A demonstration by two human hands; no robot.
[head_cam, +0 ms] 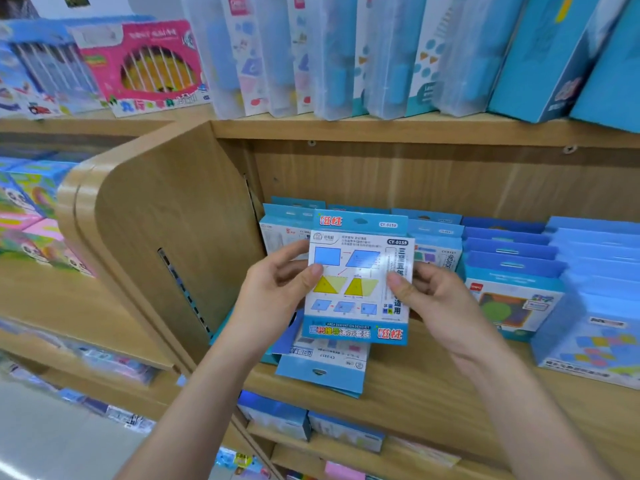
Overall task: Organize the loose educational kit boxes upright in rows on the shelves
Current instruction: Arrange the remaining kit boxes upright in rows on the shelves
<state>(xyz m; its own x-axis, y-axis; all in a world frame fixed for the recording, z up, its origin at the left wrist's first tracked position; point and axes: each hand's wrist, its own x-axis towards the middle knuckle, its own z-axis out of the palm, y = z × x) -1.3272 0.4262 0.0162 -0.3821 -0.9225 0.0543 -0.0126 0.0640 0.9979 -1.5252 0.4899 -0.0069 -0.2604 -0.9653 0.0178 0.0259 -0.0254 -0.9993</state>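
Wooden side panel (156,237): stands at 9 o'clock of the hands and closes the left end of the shelf (433,375).
Left hand (277,289): at 9 o'clock of the held kit box (360,278). It grips the box's left edge, thumb on the printed front and fingers (294,249) curled behind.
Held kit box: carried in the air just above the shelf board, between the two hands. Its long axis runs 12 to 6 o'clock, hang tab at 12, blue title band at 6, front turned to the wearer.
Upright row (291,220): blue-topped boxes standing just beyond the held kit box, against the side panel. Their tabs show past its top edge at 11 to 1 o'clock.
Flat box (322,368): lies face up on the shelf at 6 o'clock of the held kit box, tab toward the shelf's front edge, not yet stood up. More blue card shows under it.
Right hand (440,299): at 3 o'clock, pinching the right edge, thumb on the front and fingers (429,273) tucked behind.
Blue rows (509,258): further at 3 o'clock, already upright and stepped front to back.
Deciding relation: the held kit box is already upright and faces the same way as the row behind it, so it likely only needs to travel toward 12 o'clock and down. Both hands sit equally near, one on each side.
Risk: the flat box lies in front of the row and may foul the landing spot.
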